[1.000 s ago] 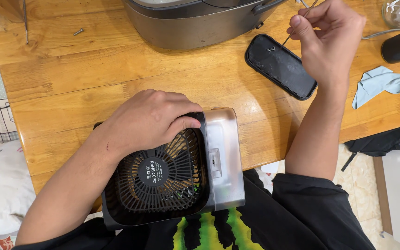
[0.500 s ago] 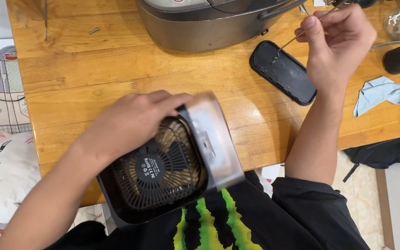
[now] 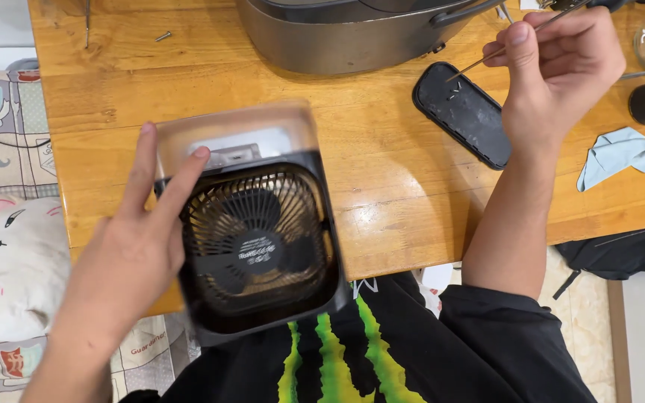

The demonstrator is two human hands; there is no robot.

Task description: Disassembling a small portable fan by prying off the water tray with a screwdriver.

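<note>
So the left hand (image 3: 132,250) has a small black desk fan (image 3: 259,246) by its left side, fingers (image 3: 181,186) spread flat along the edge and up onto the silver-grey top part, not curled around it. The fan sits at the near edge of the wooden tabletop (image 3: 382,172), hanging partly over it above the lap, grille facing up, and it's a bit blurred. The right hand (image 3: 558,71) is up near the far right corner, fingers pinched together on a thin metal rod (image 3: 487,60) whose tip points down at a flat black oval cover (image 3: 464,116) lying on the tabletop, just beside the hand. Behind that there's a big grey metal appliance (image 3: 352,33) along the far edge. A crumpled light blue cloth (image 3: 619,153) lies near the right edge, and a lone screw (image 3: 163,36) sits toward the far left corner.
</note>
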